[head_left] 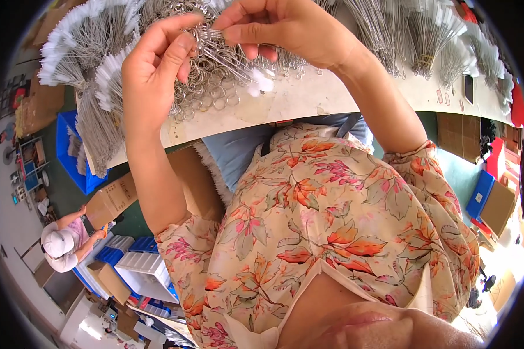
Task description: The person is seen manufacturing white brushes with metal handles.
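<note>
My left hand is raised over the table, thumb and forefinger closed at the looped ends of a few thin wire brushes. Their white bristle tips point down toward the table's near edge. From the other side, my right hand pinches short metal wire pieces between thumb and fingers, right beside the left fingertips. Whether these pieces belong to the same brushes, I cannot tell. Under both hands lies a heap of metal split rings, partly hidden by the fingers.
Bundles of white-tipped wire brushes crowd the table's left, with more bundles on the right. A dark phone lies near the table edge. Blue bin and cardboard box stand left; a person in a white cap works behind.
</note>
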Demonstrator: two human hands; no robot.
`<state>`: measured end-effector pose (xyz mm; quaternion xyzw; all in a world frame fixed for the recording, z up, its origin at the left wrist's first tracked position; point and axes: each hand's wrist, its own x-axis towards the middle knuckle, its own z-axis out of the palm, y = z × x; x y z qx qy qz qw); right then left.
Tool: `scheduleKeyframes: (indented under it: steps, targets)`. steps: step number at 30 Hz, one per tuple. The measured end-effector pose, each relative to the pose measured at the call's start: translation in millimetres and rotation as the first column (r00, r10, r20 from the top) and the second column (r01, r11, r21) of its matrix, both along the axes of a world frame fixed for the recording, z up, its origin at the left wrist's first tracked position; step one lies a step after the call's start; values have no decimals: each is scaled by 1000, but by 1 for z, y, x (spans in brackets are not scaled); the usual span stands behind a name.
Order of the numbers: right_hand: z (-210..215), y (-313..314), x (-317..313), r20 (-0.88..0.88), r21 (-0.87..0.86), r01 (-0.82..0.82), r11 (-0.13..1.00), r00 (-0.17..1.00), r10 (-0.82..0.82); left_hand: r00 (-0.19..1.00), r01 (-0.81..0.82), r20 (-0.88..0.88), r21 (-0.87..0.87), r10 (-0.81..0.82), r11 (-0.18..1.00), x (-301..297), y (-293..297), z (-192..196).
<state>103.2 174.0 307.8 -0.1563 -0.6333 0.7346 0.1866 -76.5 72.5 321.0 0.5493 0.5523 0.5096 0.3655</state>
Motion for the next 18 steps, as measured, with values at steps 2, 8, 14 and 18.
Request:
scheduleKeyframes:
  steps: [2,8,14,18]
  targets:
    - [-3,2,-6,-20,1,-10,1000,1000,10,1000,-17,-19,11,18,1000,-4,-1,-3]
    - [-10,-3,-12,-58,-87,-42,995,998,37,880,81,474,-78,-34,994,-14,-6,-7]
    - [-15,-5,-20,-96,-108,-36,993,995,26,990,-132,49,60,129,989,-8,-6,-6]
    - [-27,-26,-32,-271,-29,53,998,961,-59,823,-179,559,85,102,980,0,-12,-10]
